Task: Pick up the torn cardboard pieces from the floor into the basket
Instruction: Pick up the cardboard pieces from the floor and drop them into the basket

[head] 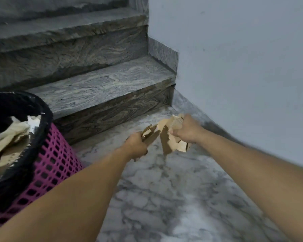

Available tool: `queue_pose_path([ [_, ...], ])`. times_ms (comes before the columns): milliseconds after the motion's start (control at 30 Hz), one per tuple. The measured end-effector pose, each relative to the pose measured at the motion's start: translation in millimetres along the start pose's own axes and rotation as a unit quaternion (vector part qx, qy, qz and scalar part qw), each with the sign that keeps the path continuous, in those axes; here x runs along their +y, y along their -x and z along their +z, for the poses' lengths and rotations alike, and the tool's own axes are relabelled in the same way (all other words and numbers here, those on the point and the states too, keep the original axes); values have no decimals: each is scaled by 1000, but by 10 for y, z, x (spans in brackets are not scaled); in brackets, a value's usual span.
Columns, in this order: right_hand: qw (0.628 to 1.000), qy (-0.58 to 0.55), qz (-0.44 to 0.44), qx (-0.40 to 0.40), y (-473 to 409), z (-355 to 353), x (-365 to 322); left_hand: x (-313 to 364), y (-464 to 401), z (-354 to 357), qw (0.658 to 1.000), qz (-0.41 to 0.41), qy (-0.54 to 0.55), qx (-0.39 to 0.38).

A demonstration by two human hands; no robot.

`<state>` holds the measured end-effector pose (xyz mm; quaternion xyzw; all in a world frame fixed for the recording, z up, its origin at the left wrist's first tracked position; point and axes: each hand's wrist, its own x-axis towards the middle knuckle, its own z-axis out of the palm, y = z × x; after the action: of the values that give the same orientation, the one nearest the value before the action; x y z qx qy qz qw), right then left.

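Head view. Left hand and right hand both reach forward over the floor, arms bare, hands near each other but not touching. Left hand: fingers curled round a small bunch of torn cardboard pieces; brown scraps stick out above and below the fist. Right hand: fist closed on a larger bunch of pieces; pale and brown strips fan out to its left and hang below the knuckles. The two bunches nearly meet between the hands; cannot tell whether they touch. Both bunches appear lifted off the floor; motion blur hides the exact edges.

Basket at the left edge of the floor, pink lattice wall, lined with a black bag folded over the rim. It stands just before the lowest stair step. Inside the basket: more cardboard, pale and brown, piled near the rim, with a white scrap among it. The left forearm passes just beside the basket wall.

Floor is grey-veined marble. Stairs rise at the far left, grey streaked stone. Wall bounds the floor on the right, plain pale grey, with a stone skirting beside the steps.
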<state>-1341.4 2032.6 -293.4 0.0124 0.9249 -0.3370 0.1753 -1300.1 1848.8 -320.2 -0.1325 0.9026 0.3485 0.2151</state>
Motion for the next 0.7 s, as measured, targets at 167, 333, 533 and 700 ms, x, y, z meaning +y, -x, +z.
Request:
queue_pose_path([
  [167,995,55,-57,59,432,-309,-686,215,509,-685,996,46,36,70],
  [333,983,35,-131,122,987,-516,-1659,289,1404,-1535,977,90,6,191],
  [533,980,28,-179,85,1618,-284,-2791,-310,2209,-2503,965,68,-6,255],
  [700,963,-2,-253,89,1843,278,-3465,-1143,2663,-3037,959,14,-27,281],
])
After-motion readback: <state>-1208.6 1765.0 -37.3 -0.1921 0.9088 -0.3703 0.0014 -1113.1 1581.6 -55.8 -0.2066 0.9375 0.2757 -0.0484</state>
